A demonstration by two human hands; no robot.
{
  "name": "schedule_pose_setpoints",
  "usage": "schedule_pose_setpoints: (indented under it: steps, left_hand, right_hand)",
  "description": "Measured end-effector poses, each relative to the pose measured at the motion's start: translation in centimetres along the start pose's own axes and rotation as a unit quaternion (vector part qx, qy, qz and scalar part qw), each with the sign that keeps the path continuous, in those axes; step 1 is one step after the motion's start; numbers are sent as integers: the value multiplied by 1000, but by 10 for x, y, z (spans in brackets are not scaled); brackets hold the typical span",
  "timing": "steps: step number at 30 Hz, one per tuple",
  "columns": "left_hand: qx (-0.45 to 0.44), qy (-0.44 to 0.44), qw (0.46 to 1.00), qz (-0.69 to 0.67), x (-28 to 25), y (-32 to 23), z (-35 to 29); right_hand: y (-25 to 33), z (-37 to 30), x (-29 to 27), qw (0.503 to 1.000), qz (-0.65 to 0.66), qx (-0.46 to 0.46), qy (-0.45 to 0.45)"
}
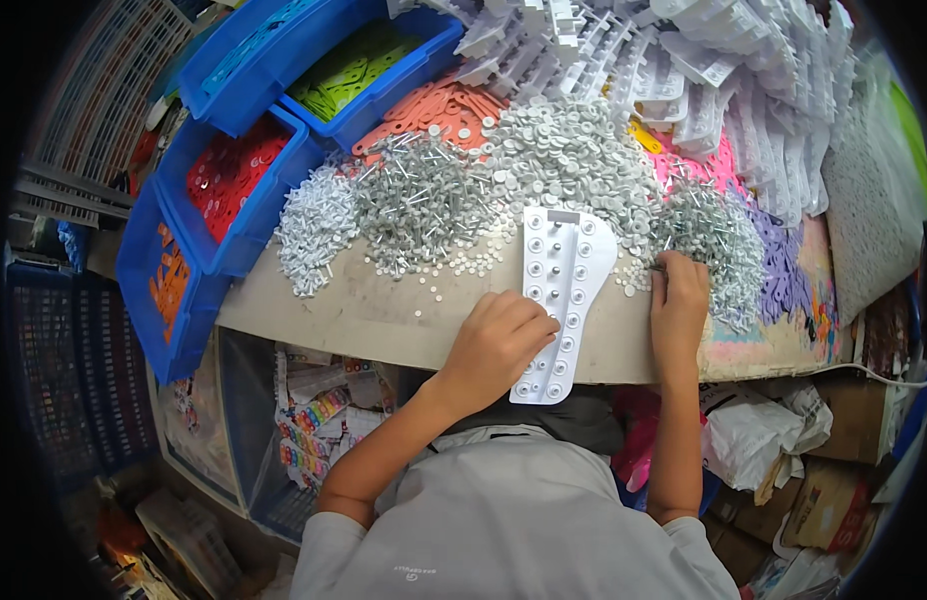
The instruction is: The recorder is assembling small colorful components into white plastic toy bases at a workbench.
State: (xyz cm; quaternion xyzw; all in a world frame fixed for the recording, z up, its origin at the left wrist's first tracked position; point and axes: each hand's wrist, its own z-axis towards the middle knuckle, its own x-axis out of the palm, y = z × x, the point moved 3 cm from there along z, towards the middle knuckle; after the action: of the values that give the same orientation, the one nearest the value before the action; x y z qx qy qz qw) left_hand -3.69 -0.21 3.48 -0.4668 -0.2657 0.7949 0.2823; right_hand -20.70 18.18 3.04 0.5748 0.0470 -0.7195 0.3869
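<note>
A white plastic board (595,262), rounded at one side, lies at the table's front edge. Round white discs line its two outer rows, and small metal-tipped pins stand along its middle. Over the lower part of this board, my left hand (504,338) bends with its fingertips pinched together; whatever they hold is hidden. My right hand (681,300) is at the near left edge of a heap of silvery pins (712,225). Its thumb and fingers are drawn together there, and I cannot make out anything between them.
Heaps of white discs (574,150), metal pins (424,205) and small white pieces (319,222) cover the table's far side. Blue bins (246,262) with coloured plastic pieces stand left. White plastic mouldings (754,60) pile up at the back right, beside purple pieces (781,265).
</note>
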Motion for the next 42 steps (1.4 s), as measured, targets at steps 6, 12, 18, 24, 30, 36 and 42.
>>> schedule_pose_setpoints:
  steps: [6,12,18,24,30,36,42]
  left_hand:
    - [29,49,996,62,-1,-3,-5]
    - [32,25,998,45,-5,-15,-7]
    - [-18,-74,965,251,-36,28,11]
    - [-124,-73,929,341,-47,74,14]
    - [-115,-91,939,311,-46,74,15]
    - [-163,-74,981,75,-54,38,5]
    - [-70,4,993,-94,-46,4,-13]
  right_hand:
    - [4,2,3,997,-63,-35,10]
    - [1,1,5,995,-75,-49,37]
    - [22,-8,-12,998,51,-34,-5]
    - [75,-44,-27,952,293,-17,89]
    - [94,-67,-10,943,297,-57,138]
    - [92,-67,-1,943,284,-67,162]
    - [98,-63,-9,952,219,-158,144]
